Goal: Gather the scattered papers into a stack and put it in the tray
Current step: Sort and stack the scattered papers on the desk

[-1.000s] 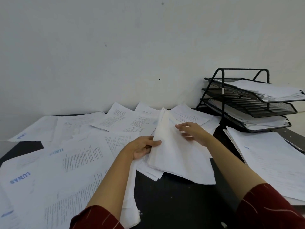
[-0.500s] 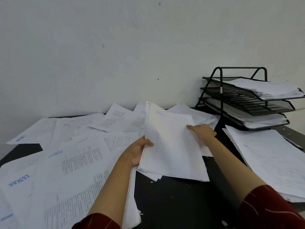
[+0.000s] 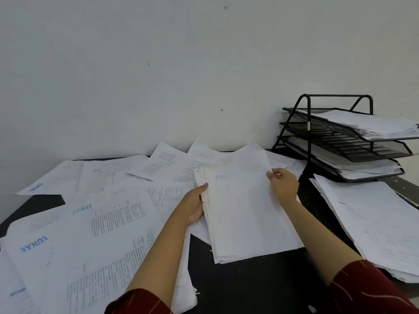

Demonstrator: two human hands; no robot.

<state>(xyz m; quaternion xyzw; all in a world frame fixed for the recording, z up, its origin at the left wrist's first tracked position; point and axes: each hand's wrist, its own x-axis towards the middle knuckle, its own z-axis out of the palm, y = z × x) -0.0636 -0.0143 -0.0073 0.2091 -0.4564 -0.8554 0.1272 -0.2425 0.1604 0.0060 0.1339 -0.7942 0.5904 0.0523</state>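
A thick stack of white papers lies tilted in the middle of the black table, its near edge resting on the tabletop. My left hand grips the stack's left edge and my right hand holds its right edge. Loose printed sheets cover the table's left half and more sheets lie by the wall. A black three-tier wire tray stands at the back right, with papers in its top and bottom tiers.
Another pile of papers lies at the right, in front of the tray. Bare black tabletop shows between my forearms. A plain white wall rises right behind the table.
The stack was lifted by its far end, then lowered and squared between my hands. My left hand slid from under it to its left edge; my right hand moved to its right edge.
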